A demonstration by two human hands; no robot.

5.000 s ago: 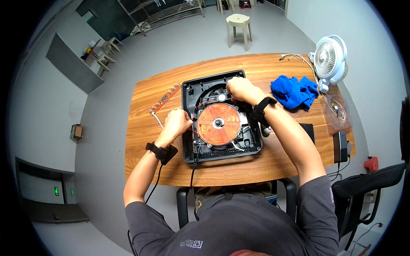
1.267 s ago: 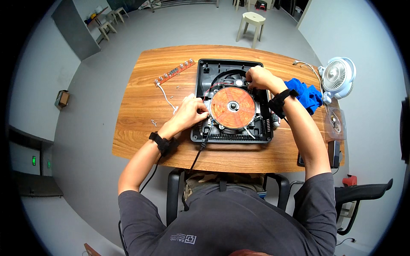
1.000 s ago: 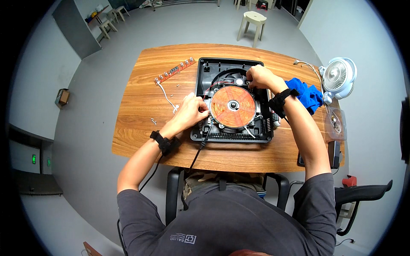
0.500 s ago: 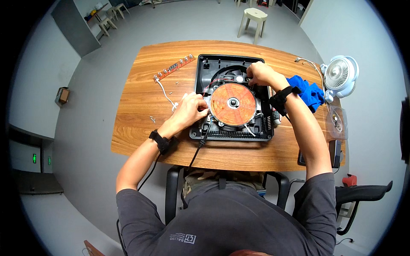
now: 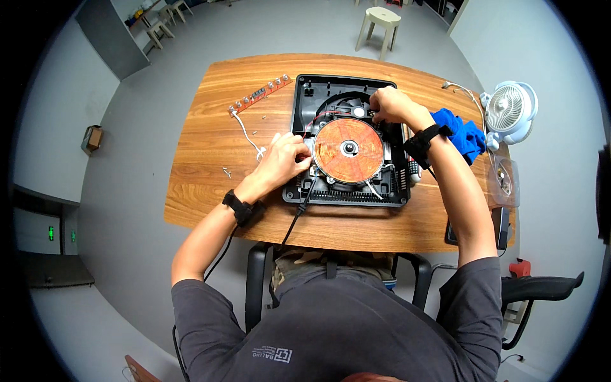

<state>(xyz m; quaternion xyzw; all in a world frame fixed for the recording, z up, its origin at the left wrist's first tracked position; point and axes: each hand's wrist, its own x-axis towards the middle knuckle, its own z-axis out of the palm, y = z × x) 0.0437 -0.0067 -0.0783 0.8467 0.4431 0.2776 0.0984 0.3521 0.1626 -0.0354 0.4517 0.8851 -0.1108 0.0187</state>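
A black open induction cooker housing (image 5: pixel 344 202) lies on the wooden table in front of me. Inside it sits a round copper coil (image 5: pixel 348 162) with a dark hub. At the coil's left side is my left hand (image 5: pixel 284 156), its fingers bent and pressed together over the housing's edge; whatever they grip is hidden. My right hand (image 5: pixel 391 107) reaches in beyond the coil at the upper right. Its fingers are pinched downward near the black fan (image 5: pixel 350 104), and their tips are partly hidden. A black power cord (image 5: pixel 296 218) leaves the housing at the front left.
Left of the housing lie an orange circuit strip (image 5: pixel 259 95) with a white cable and several loose screws (image 5: pixel 226 172). To the right are a blue cloth (image 5: pixel 459 135), a white fan (image 5: pixel 509 108) and a clear plastic container (image 5: pixel 506 181). Beyond the table stands a stool (image 5: pixel 383 18).
Both hands keep nearly the same places at the housing. The whole view has shifted very slightly; nothing has visibly been picked up or let go.
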